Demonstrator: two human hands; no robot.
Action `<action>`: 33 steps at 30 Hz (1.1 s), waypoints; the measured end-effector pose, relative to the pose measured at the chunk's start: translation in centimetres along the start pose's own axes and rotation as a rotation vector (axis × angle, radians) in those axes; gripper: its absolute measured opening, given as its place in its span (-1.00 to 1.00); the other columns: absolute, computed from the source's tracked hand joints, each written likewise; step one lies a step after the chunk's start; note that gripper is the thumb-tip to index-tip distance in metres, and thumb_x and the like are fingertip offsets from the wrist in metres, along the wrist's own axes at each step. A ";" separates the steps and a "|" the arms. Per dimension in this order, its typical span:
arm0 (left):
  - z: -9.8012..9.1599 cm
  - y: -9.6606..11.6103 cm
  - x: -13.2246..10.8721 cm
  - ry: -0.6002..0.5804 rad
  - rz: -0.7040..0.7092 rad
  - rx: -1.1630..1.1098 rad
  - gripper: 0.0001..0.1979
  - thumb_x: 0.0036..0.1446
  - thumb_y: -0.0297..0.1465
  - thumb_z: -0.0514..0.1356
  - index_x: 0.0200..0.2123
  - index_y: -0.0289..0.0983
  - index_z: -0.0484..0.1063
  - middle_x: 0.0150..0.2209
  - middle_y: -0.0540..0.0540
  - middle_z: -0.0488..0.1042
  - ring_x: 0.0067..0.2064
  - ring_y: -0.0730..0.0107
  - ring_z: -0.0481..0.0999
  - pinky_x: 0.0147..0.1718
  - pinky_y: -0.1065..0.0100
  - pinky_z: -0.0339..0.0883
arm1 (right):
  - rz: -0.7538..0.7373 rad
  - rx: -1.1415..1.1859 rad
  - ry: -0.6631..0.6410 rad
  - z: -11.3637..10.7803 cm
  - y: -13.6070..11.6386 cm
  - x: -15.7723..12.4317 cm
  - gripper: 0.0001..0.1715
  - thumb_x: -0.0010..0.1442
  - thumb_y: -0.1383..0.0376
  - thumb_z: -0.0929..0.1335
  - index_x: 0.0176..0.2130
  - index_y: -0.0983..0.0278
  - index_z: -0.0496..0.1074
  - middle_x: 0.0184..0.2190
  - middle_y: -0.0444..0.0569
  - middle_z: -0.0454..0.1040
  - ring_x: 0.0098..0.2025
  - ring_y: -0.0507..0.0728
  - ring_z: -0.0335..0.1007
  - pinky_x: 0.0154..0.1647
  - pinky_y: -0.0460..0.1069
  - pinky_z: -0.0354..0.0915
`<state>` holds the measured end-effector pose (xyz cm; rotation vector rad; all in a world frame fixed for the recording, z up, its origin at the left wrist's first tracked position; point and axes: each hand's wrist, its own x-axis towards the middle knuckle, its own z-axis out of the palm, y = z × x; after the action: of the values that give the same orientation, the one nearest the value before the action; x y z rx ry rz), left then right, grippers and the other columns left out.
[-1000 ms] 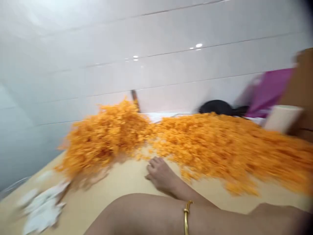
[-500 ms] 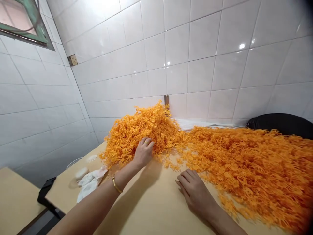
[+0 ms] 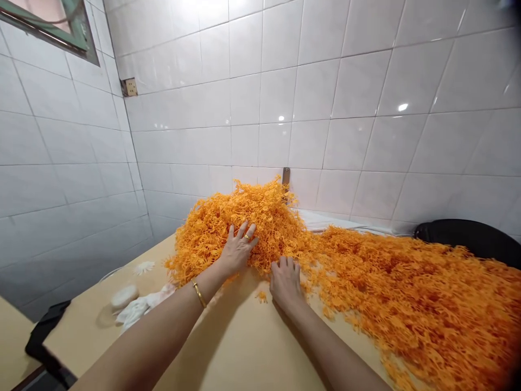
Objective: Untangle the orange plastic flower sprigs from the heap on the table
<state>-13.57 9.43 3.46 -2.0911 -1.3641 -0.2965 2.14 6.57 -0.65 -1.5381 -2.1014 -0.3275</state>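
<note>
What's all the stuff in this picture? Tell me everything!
sprigs: very many, orange, heaped and spread on the table
table: one, pale tan, under the hands
wall tiles: many, white, behind the table
window: one, green frame, top left
socket: one, cream, on the wall
black thing: one, black, far right
cloth: one, white, on the table
lump: one, white, beside the cloth
left hand: one, on the heap, with ring and gold bangle
right hand: one, at the sprigs

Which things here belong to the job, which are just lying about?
Job: left hand; right hand; orange plastic tangle.
Lying about: crumpled white cloth; black padded object; wall socket.
</note>
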 end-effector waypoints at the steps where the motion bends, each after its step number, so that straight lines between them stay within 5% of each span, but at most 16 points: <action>1: 0.4 -0.2 0.2 0.002 0.007 0.002 -0.58 -0.02 -0.49 0.03 -0.03 -0.15 0.25 0.18 -0.15 -0.04 0.19 0.03 -0.18 0.02 -0.16 -0.24 | 0.031 0.055 0.005 -0.4 -0.1 0.5 -0.88 0.07 0.35 0.21 -0.42 0.29 0.32 -0.33 0.09 0.30 -0.21 0.22 0.14 -0.25 0.08 0.02; 8: 1.6 -1.8 1.6 -0.016 -0.058 -0.028 -0.62 -0.02 -0.57 0.00 -0.11 -0.19 0.33 0.18 -0.13 -0.02 0.20 0.08 -0.18 0.03 -0.11 -0.20 | 0.131 0.288 -0.125 -4.2 2.2 2.5 -0.63 0.14 0.20 0.10 -0.63 0.27 0.10 -0.59 -0.12 0.23 -0.50 0.03 0.16 -0.52 -0.09 0.03; 17: 2.2 -3.0 1.4 -0.025 -0.101 -0.126 -0.69 -0.05 -0.53 0.06 -0.18 -0.23 0.38 0.18 -0.21 -0.03 0.20 0.05 -0.20 0.01 -0.13 -0.17 | 0.023 0.180 -0.099 -1.9 0.0 -2.4 -0.71 0.18 0.34 0.06 -0.48 0.26 0.22 -0.46 -0.04 0.32 -0.37 0.10 0.23 -0.37 -0.02 0.08; 21: 0.5 -3.2 0.5 -0.054 -0.028 -0.281 -0.68 -0.10 -0.22 0.15 -0.24 -0.20 0.42 0.17 -0.21 -0.02 0.18 -0.05 -0.16 -0.03 -0.20 -0.18 | -0.082 0.040 0.025 -1.3 0.4 -4.1 -0.75 0.14 0.32 0.13 -0.21 0.21 0.29 -0.23 0.07 0.35 -0.21 0.20 0.24 -0.27 0.06 0.09; 24: -2.0 -3.7 0.6 -0.024 -0.023 -0.469 -0.67 0.01 -0.12 0.00 -0.38 -0.17 0.46 0.05 -0.13 0.23 0.08 0.06 0.13 -0.03 -0.10 -0.07 | -0.192 0.014 0.072 0.2 1.4 -5.4 -0.68 0.11 0.26 0.18 -0.10 0.19 0.26 -0.23 0.06 0.36 -0.23 0.19 0.26 -0.27 0.04 0.11; 28: -5.5 -5.1 2.3 0.253 -0.225 -0.497 -0.57 0.15 -0.23 -0.18 -0.46 -0.26 0.41 -0.43 -0.10 0.44 -0.28 0.37 0.36 -0.11 0.22 0.10 | -0.330 0.011 0.100 2.7 2.4 -6.4 -0.65 0.07 0.23 0.23 -0.09 0.18 0.27 -0.25 0.01 0.38 -0.23 0.16 0.28 -0.28 0.00 0.12; 30: -6.4 -6.1 3.6 0.360 -0.349 -0.411 -0.67 0.13 -0.29 -0.13 -0.35 -0.26 0.39 -0.33 -0.12 0.43 -0.17 0.32 0.32 -0.12 0.26 0.10 | -0.357 0.017 0.144 3.7 2.6 -6.6 -0.69 0.06 0.26 0.24 -0.14 0.18 0.29 -0.26 -0.01 0.39 -0.22 0.15 0.27 -0.25 0.00 0.11; 33: -6.1 -7.6 5.3 0.190 -0.536 -0.354 -0.74 -0.02 -0.39 0.07 -0.21 -0.23 0.36 -0.14 -0.17 0.38 -0.03 0.19 0.23 -0.14 0.25 0.11 | -0.338 0.034 0.229 5.0 2.9 -6.5 -0.74 0.03 0.29 0.25 -0.20 0.20 0.32 -0.31 -0.02 0.40 -0.24 0.16 0.26 -0.22 0.03 0.08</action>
<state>-17.10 11.80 13.64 -1.8569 -1.8365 -0.9952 5.01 4.58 -8.67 -1.0646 -2.1628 -0.5567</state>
